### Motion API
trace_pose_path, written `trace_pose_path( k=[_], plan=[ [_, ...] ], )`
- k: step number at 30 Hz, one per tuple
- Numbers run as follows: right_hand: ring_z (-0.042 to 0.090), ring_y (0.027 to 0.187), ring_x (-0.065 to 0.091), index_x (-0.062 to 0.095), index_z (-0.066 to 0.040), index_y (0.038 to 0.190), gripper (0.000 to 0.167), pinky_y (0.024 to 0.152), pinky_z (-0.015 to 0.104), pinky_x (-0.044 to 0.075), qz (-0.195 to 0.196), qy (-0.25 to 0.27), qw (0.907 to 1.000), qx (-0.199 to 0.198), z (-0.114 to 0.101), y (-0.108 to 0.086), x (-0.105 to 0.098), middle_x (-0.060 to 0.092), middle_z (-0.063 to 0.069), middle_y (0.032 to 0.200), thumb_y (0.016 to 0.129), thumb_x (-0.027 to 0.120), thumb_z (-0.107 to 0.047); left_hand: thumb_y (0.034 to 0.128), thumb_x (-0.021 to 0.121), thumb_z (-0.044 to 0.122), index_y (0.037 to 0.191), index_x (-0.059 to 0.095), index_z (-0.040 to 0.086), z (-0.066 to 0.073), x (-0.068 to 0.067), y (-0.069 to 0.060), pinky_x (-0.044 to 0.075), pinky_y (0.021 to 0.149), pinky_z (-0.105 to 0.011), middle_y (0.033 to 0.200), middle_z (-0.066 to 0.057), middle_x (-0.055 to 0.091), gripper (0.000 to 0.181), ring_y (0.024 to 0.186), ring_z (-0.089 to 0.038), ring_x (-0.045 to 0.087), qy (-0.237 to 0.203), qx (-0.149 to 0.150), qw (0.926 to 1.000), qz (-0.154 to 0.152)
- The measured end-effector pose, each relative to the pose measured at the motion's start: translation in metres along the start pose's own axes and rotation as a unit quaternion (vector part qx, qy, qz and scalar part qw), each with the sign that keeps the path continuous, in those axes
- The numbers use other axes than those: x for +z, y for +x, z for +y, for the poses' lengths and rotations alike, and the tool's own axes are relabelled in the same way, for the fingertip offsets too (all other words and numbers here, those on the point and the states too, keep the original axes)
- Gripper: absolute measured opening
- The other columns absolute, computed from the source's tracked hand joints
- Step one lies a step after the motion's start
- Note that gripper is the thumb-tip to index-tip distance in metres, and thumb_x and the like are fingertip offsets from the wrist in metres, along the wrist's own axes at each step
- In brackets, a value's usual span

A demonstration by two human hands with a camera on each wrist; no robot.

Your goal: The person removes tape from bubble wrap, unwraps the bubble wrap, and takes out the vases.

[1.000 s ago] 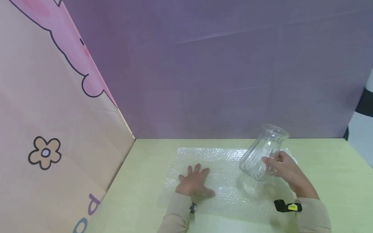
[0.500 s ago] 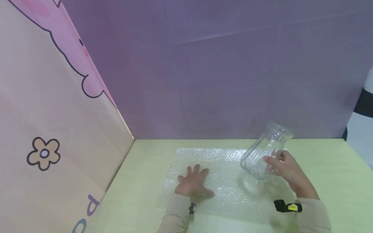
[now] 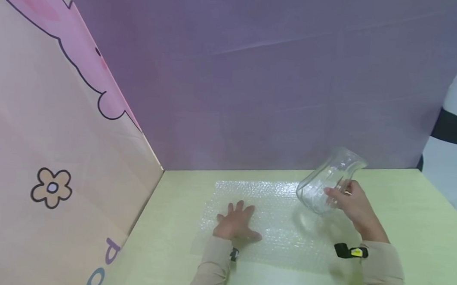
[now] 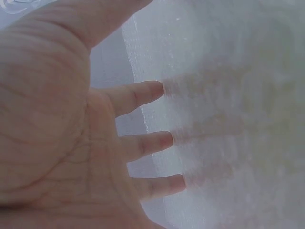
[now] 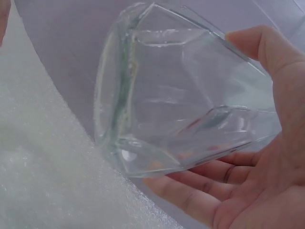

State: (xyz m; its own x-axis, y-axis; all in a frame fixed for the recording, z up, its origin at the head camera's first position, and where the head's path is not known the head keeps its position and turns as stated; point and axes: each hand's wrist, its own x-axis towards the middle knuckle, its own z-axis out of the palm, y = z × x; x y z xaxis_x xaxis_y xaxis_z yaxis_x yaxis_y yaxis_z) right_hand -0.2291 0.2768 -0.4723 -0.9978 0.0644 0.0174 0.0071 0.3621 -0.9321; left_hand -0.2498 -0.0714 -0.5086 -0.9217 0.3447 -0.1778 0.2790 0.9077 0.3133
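Observation:
A clear glass vase [image 3: 323, 186] with a flared mouth is held tilted in my right hand [image 3: 355, 205], its base toward the lower left and its mouth toward the upper right. In the right wrist view the thumb lies along one side of the vase [image 5: 167, 90] and the fingers [image 5: 190, 195] curl round the other. It hangs above the right part of a bubble wrap sheet [image 3: 277, 240]. On the left part of that sheet rests my left hand [image 3: 233, 222], its fingers spread and straight. The left wrist view shows the palm and fingertips against the bubble wrap [image 4: 214, 95].
The bubble wrap lies flat on a pale yellow-green table [image 3: 182, 209]. A purple-grey backdrop [image 3: 254, 96] rises behind the table's far edge. On the left stands a printed panel [image 3: 91, 169] with a flower and a pink figure; a black and white figure [image 3: 454, 128] is at the right.
The vase in my right hand has tilted further, its mouth moving right and slightly up and its base lifting a little. My left hand has stayed in place on the bubble wrap.

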Motion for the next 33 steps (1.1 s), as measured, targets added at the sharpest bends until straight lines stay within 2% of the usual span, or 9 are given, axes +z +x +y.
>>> trace_pose_path(
  k=[3,6,8,13,17,21,26,29,33],
  plan=[
    [0.029,0.123,0.050,0.030,0.004,0.137,0.066,0.091,0.028,0.050,0.016,0.003,0.9998,-0.007,-0.003,-0.002,0.000,0.040,0.026,0.143,0.102,0.060,-0.043,0.0771,0.081,0.059,0.157,0.040,0.026,-0.002,0.002,0.002,0.029,0.104,-0.086,0.167,-0.015,0.029,0.096,0.152,-0.050,0.025,-0.001,0.003,1.0000,0.003],
    [0.024,0.117,0.052,0.032,0.003,0.133,0.062,0.084,0.018,0.052,0.027,0.005,0.9996,-0.012,-0.005,-0.002,0.000,0.041,0.025,0.142,0.101,0.061,-0.042,0.0776,0.080,0.058,0.157,0.039,0.026,-0.002,0.002,0.001,0.028,0.104,-0.087,0.167,-0.015,0.029,0.096,0.152,-0.051,0.025,-0.003,0.004,1.0000,0.004],
    [0.025,0.118,0.052,0.031,0.003,0.135,0.064,0.082,0.013,0.051,0.029,0.007,0.9995,-0.013,-0.005,-0.003,0.000,0.040,0.027,0.144,0.101,0.062,-0.042,0.0784,0.080,0.058,0.158,0.039,0.026,-0.002,0.002,0.000,0.027,0.105,-0.087,0.168,-0.015,0.028,0.095,0.152,-0.051,0.024,-0.005,0.002,1.0000,0.001],
    [0.033,0.126,0.049,0.026,0.007,0.143,0.073,0.085,0.015,0.049,0.025,0.014,0.9995,-0.013,-0.005,-0.002,0.000,0.036,0.030,0.148,0.101,0.062,-0.042,0.0779,0.081,0.057,0.157,0.040,0.025,-0.001,0.001,-0.001,0.027,0.105,-0.087,0.167,-0.015,0.029,0.095,0.152,-0.051,0.024,-0.009,-0.003,1.0000,-0.001],
    [0.015,0.111,0.057,0.029,0.005,0.140,0.068,0.083,0.014,0.052,0.038,0.014,0.9989,-0.024,-0.004,-0.003,-0.001,0.044,0.024,0.140,0.101,0.063,-0.040,0.0775,0.081,0.057,0.157,0.040,0.025,0.000,0.001,-0.001,0.029,0.105,-0.086,0.167,-0.015,0.030,0.095,0.152,-0.050,0.025,-0.005,-0.002,1.0000,0.002],
    [0.001,0.094,0.061,0.037,-0.006,0.130,0.051,0.081,0.014,0.056,0.053,0.028,0.9974,-0.040,-0.003,-0.005,-0.003,0.053,0.009,0.123,0.100,0.066,-0.035,0.0780,0.081,0.057,0.157,0.040,0.025,0.002,0.000,0.000,0.030,0.105,-0.086,0.167,-0.015,0.030,0.095,0.151,-0.050,0.026,-0.004,-0.001,1.0000,0.001],
    [-0.003,0.098,0.059,0.039,-0.020,0.122,0.040,0.082,0.013,0.056,0.065,0.042,0.9958,-0.049,-0.003,-0.007,-0.006,0.054,-0.006,0.115,0.099,0.067,-0.035,0.0775,0.082,0.056,0.157,0.041,0.025,0.003,0.001,0.000,0.030,0.104,-0.086,0.166,-0.015,0.031,0.094,0.151,-0.049,0.027,-0.005,-0.001,1.0000,0.004],
    [-0.004,0.098,0.059,0.038,-0.022,0.122,0.039,0.081,0.013,0.056,0.077,0.040,0.9948,-0.053,-0.003,-0.007,-0.008,0.055,-0.010,0.113,0.099,0.068,-0.034,0.0770,0.082,0.057,0.156,0.042,0.024,0.004,0.002,0.000,0.030,0.104,-0.086,0.166,-0.015,0.032,0.094,0.151,-0.050,0.027,-0.007,-0.001,1.0000,0.006],
    [-0.003,0.094,0.061,0.037,-0.020,0.128,0.044,0.080,0.013,0.055,0.091,0.038,0.9933,-0.060,-0.001,-0.005,-0.011,0.058,-0.014,0.107,0.099,0.069,-0.031,0.0771,0.082,0.057,0.156,0.042,0.025,0.004,0.002,0.000,0.030,0.104,-0.086,0.166,-0.014,0.031,0.094,0.151,-0.049,0.027,-0.005,-0.001,1.0000,0.005]
  ],
)
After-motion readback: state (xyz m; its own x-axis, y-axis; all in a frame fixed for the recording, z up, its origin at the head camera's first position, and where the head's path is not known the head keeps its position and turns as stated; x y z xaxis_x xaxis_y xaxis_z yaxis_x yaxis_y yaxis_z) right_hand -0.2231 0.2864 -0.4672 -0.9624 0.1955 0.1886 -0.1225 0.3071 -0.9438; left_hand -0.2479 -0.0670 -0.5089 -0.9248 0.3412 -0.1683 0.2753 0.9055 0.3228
